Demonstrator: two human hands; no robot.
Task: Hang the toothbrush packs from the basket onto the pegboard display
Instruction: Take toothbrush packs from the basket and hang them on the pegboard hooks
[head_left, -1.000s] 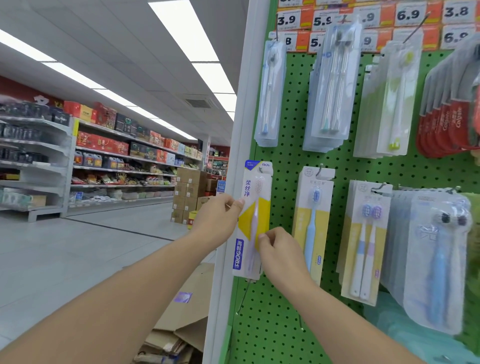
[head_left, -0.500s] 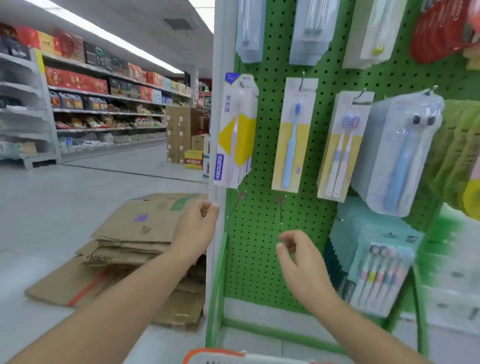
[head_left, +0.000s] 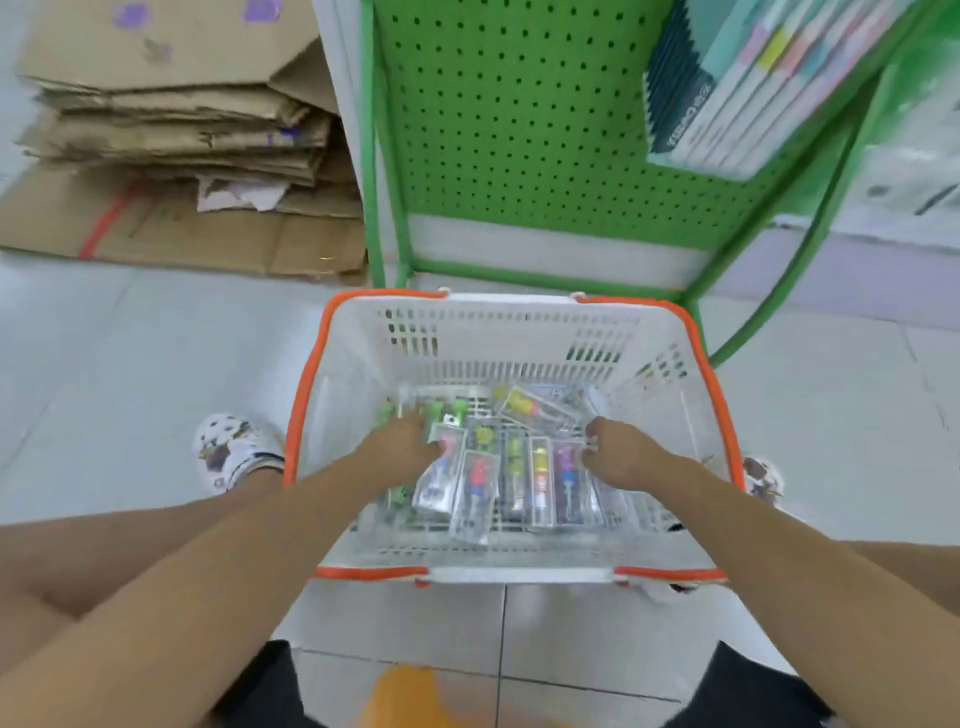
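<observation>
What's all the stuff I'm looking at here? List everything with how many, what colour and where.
White plastic shopping basket with orange rim: one, on the floor below the pegboard.
Clear toothbrush packs with colourful brushes: many, exact count unclear, loose in the basket bottom.
Green metal pegboard display: one, upright behind the basket.
Teal and pastel boxed packs: a hanging stack, upper right on the pegboard.
Flattened brown cardboard boxes: a pile, on the floor at left.
Pale tiled floor: all around.
White patterned shoes: two, either side of the basket.
Left hand: in the basket, on the packs; grip unclear.
Right hand: in the basket, fingers curled; grip unclear.
</observation>
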